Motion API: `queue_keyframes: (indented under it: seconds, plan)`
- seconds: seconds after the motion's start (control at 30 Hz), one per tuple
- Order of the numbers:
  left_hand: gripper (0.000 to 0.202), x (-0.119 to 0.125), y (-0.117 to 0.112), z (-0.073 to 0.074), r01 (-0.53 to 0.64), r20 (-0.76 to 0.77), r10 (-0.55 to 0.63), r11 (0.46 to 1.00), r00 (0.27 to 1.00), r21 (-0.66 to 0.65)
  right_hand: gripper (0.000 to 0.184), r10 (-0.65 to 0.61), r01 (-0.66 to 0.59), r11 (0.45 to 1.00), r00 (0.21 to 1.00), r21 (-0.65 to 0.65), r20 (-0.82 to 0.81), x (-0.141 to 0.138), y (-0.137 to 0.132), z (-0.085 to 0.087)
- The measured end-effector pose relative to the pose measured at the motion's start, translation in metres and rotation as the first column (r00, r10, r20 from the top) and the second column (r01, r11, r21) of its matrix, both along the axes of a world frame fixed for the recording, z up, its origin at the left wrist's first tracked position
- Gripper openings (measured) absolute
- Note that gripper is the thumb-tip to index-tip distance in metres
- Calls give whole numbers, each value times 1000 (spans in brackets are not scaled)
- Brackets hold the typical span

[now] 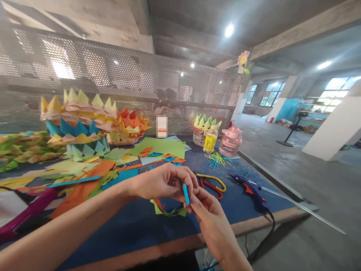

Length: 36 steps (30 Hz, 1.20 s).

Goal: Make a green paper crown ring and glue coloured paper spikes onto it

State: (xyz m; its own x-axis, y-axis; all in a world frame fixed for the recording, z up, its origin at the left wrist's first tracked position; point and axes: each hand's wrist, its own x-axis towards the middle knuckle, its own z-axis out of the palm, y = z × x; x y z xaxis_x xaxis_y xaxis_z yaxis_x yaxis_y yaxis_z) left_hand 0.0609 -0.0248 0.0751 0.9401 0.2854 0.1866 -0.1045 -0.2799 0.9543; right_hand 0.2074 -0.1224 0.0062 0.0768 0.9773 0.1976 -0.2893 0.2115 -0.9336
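My left hand (162,182) and my right hand (207,212) meet above the blue table (135,222). Both pinch a small blue paper strip (186,194), which stands nearly upright between their fingertips. Just below the hands lies a small folded piece of green and orange paper (168,210). Yellow and red handled scissors (213,184) lie right of my hands.
A blue glue gun (252,190) with a long clear glue stick lies near the table's right edge. Loose sheets of coloured paper (93,171) cover the left. Folded paper crowns (77,116), a yellow-labelled bottle (210,140) and a pink bottle (230,142) stand at the back, before a mesh screen.
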Motion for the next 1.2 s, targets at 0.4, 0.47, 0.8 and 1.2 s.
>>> queue_keyframes:
  seconds: [0.4,0.47,0.8,1.2]
  plan:
    - [23,14,-9,-11,-471,-125,456,871,881,-141,12,-617,487,784,681,385,395,3,3,-11]
    - [23,14,-9,-12,-513,-116,501,848,858,-133,15,-590,417,804,641,423,491,3,0,-11]
    - [25,-11,18,10,-656,-7,656,755,755,-7,37,-434,747,541,-146,387,889,136,-24,1]
    - [29,-21,44,6,-674,-10,681,723,732,-150,18,-322,810,587,256,-20,911,194,-25,8]
